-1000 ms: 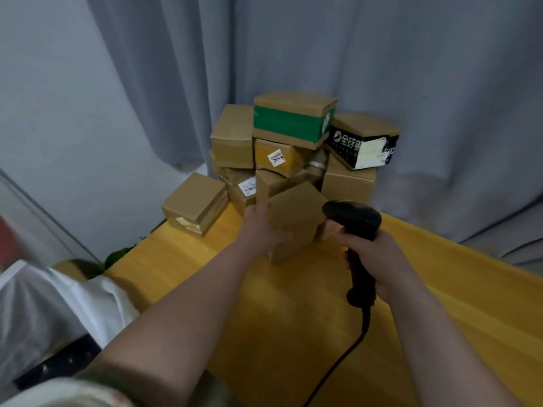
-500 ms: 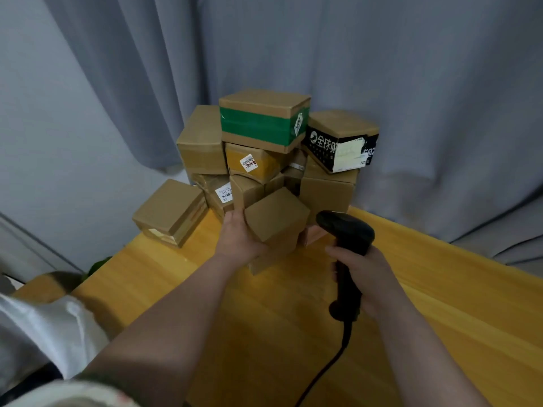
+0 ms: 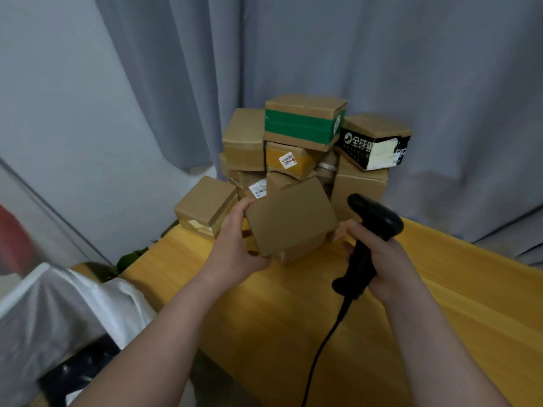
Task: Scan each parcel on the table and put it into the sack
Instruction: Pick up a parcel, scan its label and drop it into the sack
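Note:
My left hand (image 3: pixel 235 248) grips a plain brown cardboard parcel (image 3: pixel 289 218) by its left side and holds it tilted just above the yellow table (image 3: pixel 293 318). To its right, my right hand (image 3: pixel 379 259) grips the handle of a black barcode scanner (image 3: pixel 367 230), whose head sits close beside the parcel. Behind them a stack of several parcels (image 3: pixel 305 148) leans against the curtain. A white sack (image 3: pixel 58 312) lies at the lower left, beside the table's edge.
A single brown box (image 3: pixel 205 204) sits at the table's left corner. The scanner's black cable (image 3: pixel 323 348) runs down across the tabletop toward me. Grey curtains (image 3: pixel 382 69) hang behind the table. Something red (image 3: pixel 11 239) shows at the far left.
My left hand has lifted the brown parcel away from the foot of the stack and turned it toward me. The scanner in my right hand has stayed beside it.

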